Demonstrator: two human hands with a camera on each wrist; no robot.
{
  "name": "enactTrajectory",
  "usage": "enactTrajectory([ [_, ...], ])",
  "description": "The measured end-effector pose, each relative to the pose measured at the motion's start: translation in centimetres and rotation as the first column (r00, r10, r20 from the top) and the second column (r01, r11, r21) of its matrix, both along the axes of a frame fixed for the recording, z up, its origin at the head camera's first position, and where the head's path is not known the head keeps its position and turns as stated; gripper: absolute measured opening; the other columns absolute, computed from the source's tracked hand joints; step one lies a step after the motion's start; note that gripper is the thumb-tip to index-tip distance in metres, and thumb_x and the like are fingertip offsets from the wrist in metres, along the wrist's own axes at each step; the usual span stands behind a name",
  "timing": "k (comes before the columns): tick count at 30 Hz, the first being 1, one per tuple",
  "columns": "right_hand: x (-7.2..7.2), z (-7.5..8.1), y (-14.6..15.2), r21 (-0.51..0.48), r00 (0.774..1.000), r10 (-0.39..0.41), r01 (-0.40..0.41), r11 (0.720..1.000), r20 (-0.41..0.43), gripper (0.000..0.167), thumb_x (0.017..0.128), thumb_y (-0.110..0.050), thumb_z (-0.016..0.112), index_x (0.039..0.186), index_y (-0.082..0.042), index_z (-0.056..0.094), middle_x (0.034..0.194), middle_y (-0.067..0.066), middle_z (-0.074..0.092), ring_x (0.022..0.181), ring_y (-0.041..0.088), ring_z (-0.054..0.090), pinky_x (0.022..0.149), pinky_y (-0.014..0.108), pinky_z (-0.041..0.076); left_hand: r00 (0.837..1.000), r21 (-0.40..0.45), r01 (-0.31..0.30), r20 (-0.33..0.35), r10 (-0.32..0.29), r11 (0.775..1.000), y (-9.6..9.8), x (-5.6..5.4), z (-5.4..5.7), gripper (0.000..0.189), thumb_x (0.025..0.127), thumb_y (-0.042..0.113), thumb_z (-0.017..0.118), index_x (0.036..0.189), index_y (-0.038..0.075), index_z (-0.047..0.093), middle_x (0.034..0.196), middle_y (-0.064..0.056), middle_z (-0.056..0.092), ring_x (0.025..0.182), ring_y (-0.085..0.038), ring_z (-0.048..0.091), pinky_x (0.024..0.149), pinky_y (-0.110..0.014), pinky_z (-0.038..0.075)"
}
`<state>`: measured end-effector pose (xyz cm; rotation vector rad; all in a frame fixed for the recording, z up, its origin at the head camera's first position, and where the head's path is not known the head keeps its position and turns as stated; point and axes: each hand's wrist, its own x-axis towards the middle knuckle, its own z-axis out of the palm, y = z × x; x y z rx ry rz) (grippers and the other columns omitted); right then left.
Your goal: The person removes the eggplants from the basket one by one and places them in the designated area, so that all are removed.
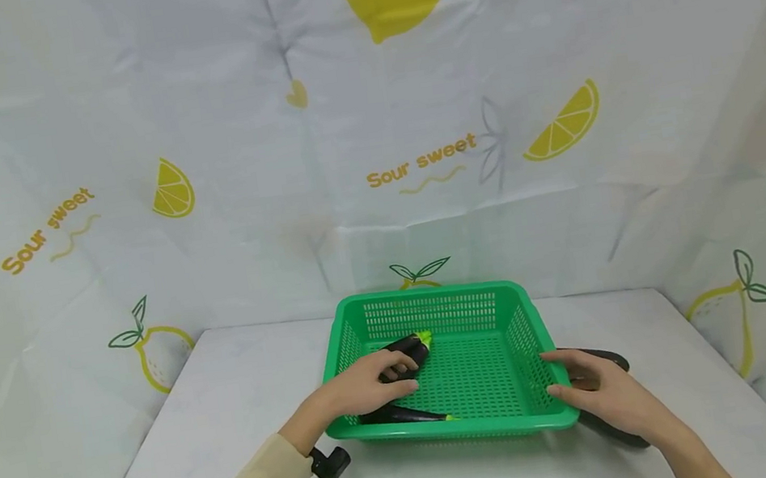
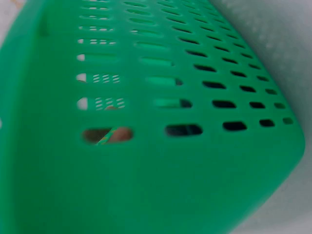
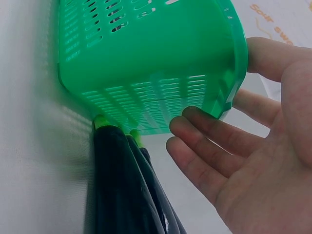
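A green plastic basket (image 1: pixel 446 424) stands on the white table with dark eggplants inside. My left hand (image 1: pixel 373 379) reaches in over its left side, fingers loosely bent above a pair of eggplants (image 1: pixel 419 348) with green stem ends; its thumb stands apart from the fingers. One more eggplant (image 1: pixel 407 413) lies along the front wall. At the right end, my right hand (image 1: pixel 607 395) holds the basket's rim; in the right wrist view its fingers (image 3: pixel 209 141) spread under the rim, outside the wall. The left wrist view is mostly basket wall (image 2: pixel 146 180).
Several eggplants (image 3: pixel 122 180) lie on the table outside the basket, by its right end and partly under my right hand. A white curtain (image 1: pixel 245 250) printed with lemons hangs close behind the basket and along both sides of the table (image 1: pixel 247 372).
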<state>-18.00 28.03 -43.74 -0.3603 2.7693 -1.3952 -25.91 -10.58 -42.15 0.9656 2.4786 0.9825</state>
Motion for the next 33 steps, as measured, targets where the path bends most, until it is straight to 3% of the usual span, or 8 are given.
enactTrajectory([
  [11, 0.0, 0.0, -0.1, 0.001, 1.000, -0.006, 0.006, 1.000, 0.004, 0.054, 0.097, -0.027, 0.071, 0.142, -0.001, 0.054, 0.136, 0.022, 0.059, 0.110, 0.030, 0.066, 0.087, 0.029, 0.054, 0.998, -0.105, 0.029, 0.061, -0.023, 0.994, 0.7, 0.2, -0.5, 0.044, 0.103, 0.042, 0.058, 0.136, 0.014, 0.061, 0.130, -0.005, 0.062, 0.118, -0.018, 0.060, 0.098, -0.037, 0.049],
  [16, 0.0, -0.1, 0.0, -0.006, 1.000, -0.002, 0.002, 1.000, 0.002, 0.054, 0.097, -0.027, 0.071, 0.142, -0.001, 0.054, 0.137, 0.022, 0.058, 0.110, 0.030, 0.066, 0.087, 0.029, 0.053, 0.996, -0.169, 0.021, 0.090, -0.006, 0.985, 1.1, 0.5, -0.6, 0.045, 0.101, 0.045, 0.059, 0.137, 0.019, 0.061, 0.130, 0.000, 0.062, 0.119, -0.016, 0.058, 0.098, -0.037, 0.048],
  [24, 0.1, -0.1, 0.1, -0.027, 1.000, 0.010, -0.009, 1.000, 0.002, 0.054, 0.098, -0.026, 0.070, 0.143, -0.002, 0.053, 0.139, 0.022, 0.057, 0.111, 0.029, 0.066, 0.088, 0.029, 0.053, 0.995, -0.186, 0.010, 0.103, 0.009, 0.982, 0.9, 0.3, -1.1, 0.042, 0.100, 0.044, 0.061, 0.135, 0.021, 0.062, 0.125, 0.003, 0.065, 0.114, -0.011, 0.059, 0.099, -0.040, 0.048],
  [33, 0.0, -0.1, 0.1, -0.014, 1.000, 0.001, -0.001, 1.000, -0.004, 0.054, 0.098, -0.026, 0.070, 0.142, -0.001, 0.054, 0.137, 0.022, 0.058, 0.110, 0.029, 0.066, 0.089, 0.032, 0.053, 0.994, -0.309, 0.023, 0.109, 0.011, 0.951, 0.8, 0.2, -1.3, 0.039, 0.096, 0.047, 0.063, 0.132, 0.032, 0.064, 0.133, 0.009, 0.061, 0.123, -0.014, 0.056, 0.102, -0.046, 0.044],
])
